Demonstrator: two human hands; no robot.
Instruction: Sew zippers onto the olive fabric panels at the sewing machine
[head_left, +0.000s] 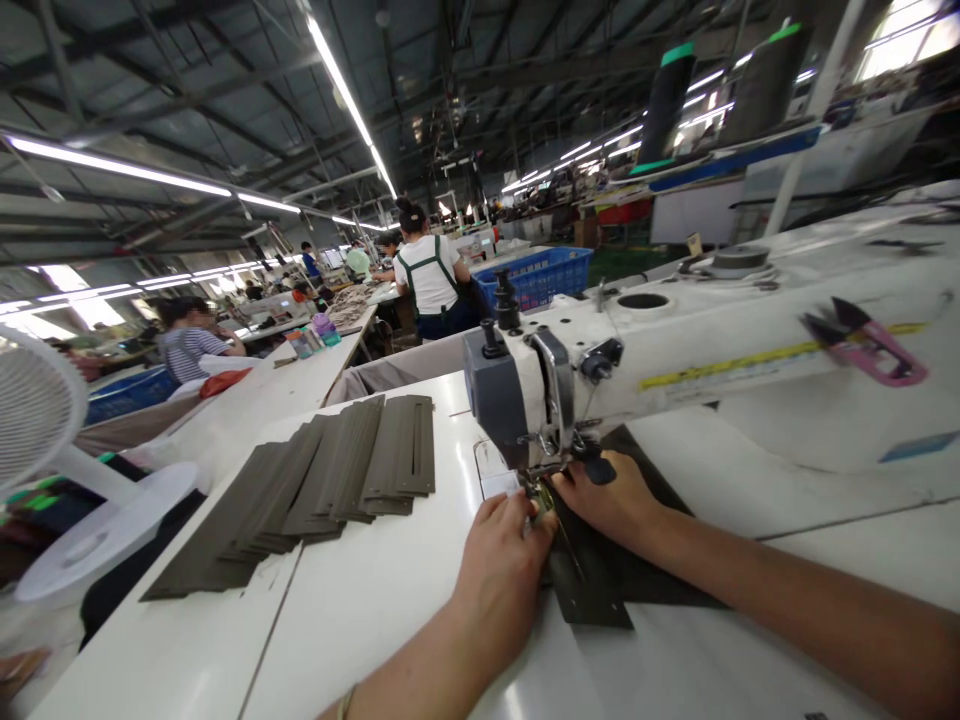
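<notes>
My left hand is closed beside the needle area of a white and grey sewing machine, thumb and fingers pinching a narrow dark olive fabric strip. The strip has a long slit and small holes, and its near end extends toward me. A larger dark fabric panel lies beneath and to the right of it. With its fingers bent together, my right hand grips the fabric just right of the presser foot. The fingertips of that hand are partly hidden by the machine head.
Fanned piles of matching olive strips lie left on the white table. Pink-handled thread snips rest against the machine arm above a yellow measuring tape. A white fan stands far left. Another person works ahead near a blue basket.
</notes>
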